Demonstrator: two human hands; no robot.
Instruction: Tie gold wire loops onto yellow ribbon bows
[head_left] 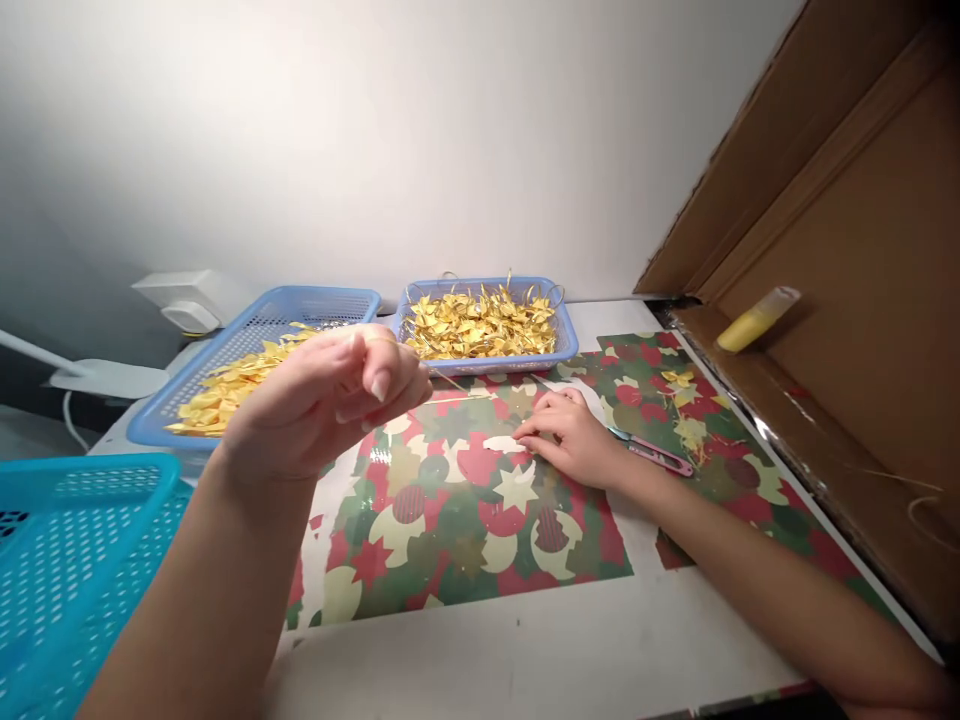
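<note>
My left hand [345, 390] is raised above the patterned mat, its fingers curled closed around a thin yellowish strand [450, 381]. Part of that strand crosses the index finger, and an end sticks out to the right past the fingertips. My right hand [566, 432] rests low on the mat [480, 540] with fingers bent and pressed together; whatever is under its fingertips is hidden. Another pale strand lies on the mat between the two hands. Just right of my right hand is a slim pink and teal tool [660, 455], partly covered by the wrist.
A blue basket [566, 345] of gold leaf-shaped pieces with wiry stems stands against the wall. Left of it, another blue basket [262, 310] holds yellow pieces. A turquoise basket [90, 560] sits front left. Cardboard [847, 200] walls the right side, with a yellow-filled tube [754, 322] there.
</note>
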